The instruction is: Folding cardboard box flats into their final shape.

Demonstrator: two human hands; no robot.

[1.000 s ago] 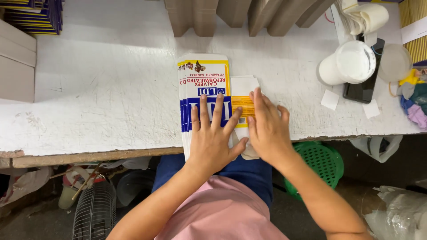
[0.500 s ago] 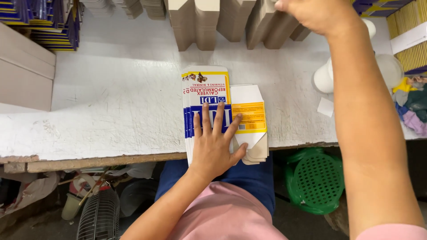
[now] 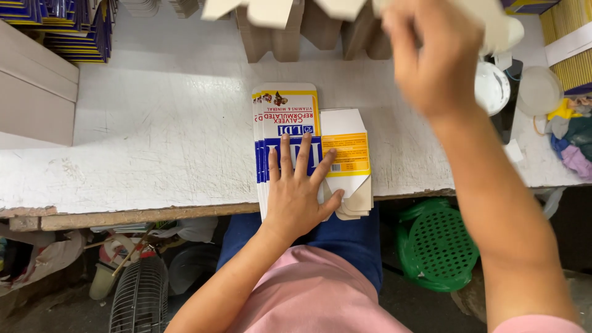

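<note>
A stack of flat printed cartons (image 3: 290, 111), white, blue and yellow, lies at the front edge of the white table (image 3: 154, 142) and overhangs it slightly. My left hand (image 3: 299, 191) rests flat on the stack with its fingers spread, next to the yellow side panel (image 3: 345, 148). My right hand (image 3: 431, 61) is raised above the table's back right and blurred by motion. It grips a pale flat carton blank (image 3: 490, 21), and more pale flaps show blurred along the top edge.
Upright rows of brown flat cartons (image 3: 277, 37) stand at the back. Blue and yellow stacks (image 3: 68, 24) sit back left. A white round container (image 3: 491, 86) and rags (image 3: 570, 135) are at the right. Under the table are a green basket (image 3: 438, 246) and a fan (image 3: 142, 296).
My right hand left the stack, reached to the cartons at the back, and now comes back raised with a pale blank in it. My left hand stayed flat on the stack.
</note>
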